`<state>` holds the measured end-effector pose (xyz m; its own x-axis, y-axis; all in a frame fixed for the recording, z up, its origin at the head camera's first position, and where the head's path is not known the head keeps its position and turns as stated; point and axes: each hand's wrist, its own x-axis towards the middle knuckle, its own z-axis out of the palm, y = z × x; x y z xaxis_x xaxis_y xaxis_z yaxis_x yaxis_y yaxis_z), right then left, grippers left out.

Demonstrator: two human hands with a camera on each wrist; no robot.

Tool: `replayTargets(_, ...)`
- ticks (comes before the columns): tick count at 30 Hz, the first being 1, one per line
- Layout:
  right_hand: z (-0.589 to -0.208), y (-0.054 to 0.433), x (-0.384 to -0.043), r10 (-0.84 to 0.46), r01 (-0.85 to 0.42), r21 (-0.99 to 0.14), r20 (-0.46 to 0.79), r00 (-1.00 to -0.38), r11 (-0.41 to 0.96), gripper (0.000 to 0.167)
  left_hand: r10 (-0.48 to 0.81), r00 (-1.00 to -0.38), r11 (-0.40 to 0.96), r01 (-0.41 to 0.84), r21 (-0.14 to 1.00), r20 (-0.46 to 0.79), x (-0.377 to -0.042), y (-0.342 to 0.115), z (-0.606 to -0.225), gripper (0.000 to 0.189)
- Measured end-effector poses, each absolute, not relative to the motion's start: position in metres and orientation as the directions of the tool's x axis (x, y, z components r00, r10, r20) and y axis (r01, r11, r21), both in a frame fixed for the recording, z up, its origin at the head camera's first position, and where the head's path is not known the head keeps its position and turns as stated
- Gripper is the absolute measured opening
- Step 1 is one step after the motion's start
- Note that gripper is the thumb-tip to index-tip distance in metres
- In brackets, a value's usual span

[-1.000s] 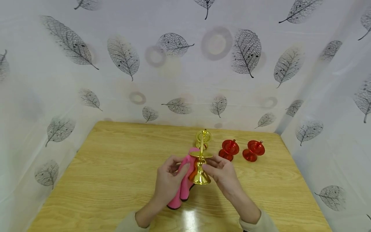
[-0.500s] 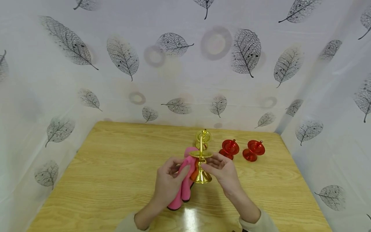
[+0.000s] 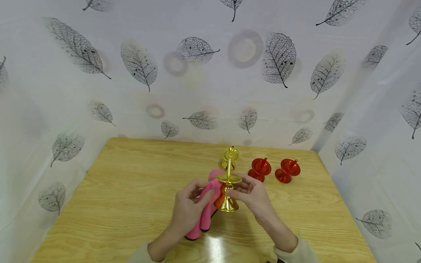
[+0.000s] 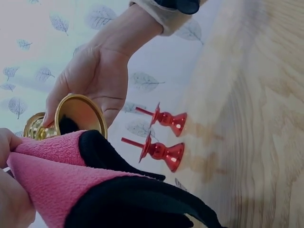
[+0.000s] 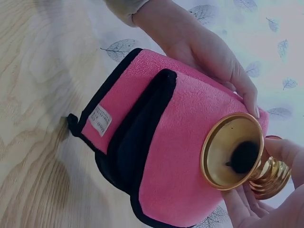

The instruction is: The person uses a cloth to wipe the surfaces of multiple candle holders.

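Over the middle of the table my right hand [image 3: 253,199] grips a gold candlestick [image 3: 229,206] by its stem. It stands upright, its thin spike pointing up and its flared base down; the right wrist view looks into the hollow base. A pink cloth [image 3: 205,218] with dark edging is pinched in my left hand [image 3: 187,205] and hangs in folds. Its upper part lies against the candlestick's left side. In the right wrist view the cloth [image 5: 185,137] shows a small white label, and the base rim overlaps it.
Behind my hands, another gold candlestick [image 3: 229,155] stands on the wooden table [image 3: 138,175]. Two red candlesticks [image 3: 261,168] stand to the right at the back. A pale leaf-patterned curtain [image 3: 210,87] surrounds the table's back and sides.
The candlestick and the cloth have shifted slightly downward in the head view. The cloth's hanging ends have swung a little left. Both hands keep their hold.
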<state>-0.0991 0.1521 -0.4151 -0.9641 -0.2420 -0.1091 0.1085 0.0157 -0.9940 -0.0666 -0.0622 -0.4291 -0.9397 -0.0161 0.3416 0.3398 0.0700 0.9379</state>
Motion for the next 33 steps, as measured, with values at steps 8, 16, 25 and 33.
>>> replayTargets(8, -0.425, 0.159, -0.107, -0.279, -0.070, -0.998, 0.070, -0.958, -0.012, 0.060, -0.069, -0.951, 0.090, 0.296, 0.951, 0.302, -0.069, -0.083, -0.425, 0.010)
replayTargets(16, -0.446, 0.171, -0.118, -0.291, -0.192, -0.979, 0.202, -0.935, -0.062, 0.066, -0.196, -0.936, 0.178, 0.258, 0.950, 0.291, -0.076, -0.113, -0.420, 0.009)
replayTargets(25, -0.477, 0.177, -0.137, -0.310, -0.239, -0.970, 0.216, -0.926, 0.038, 0.068, -0.299, -0.890, 0.222, 0.286, 0.932, 0.345, -0.085, -0.136, -0.415, 0.009)
replayTargets(33, -0.498, 0.175, -0.145, -0.372, -0.252, -0.966, 0.211, -0.904, 0.064, 0.069, -0.333, -0.860, 0.224, 0.325, 0.919, 0.385, -0.089, -0.148, -0.412, 0.010)
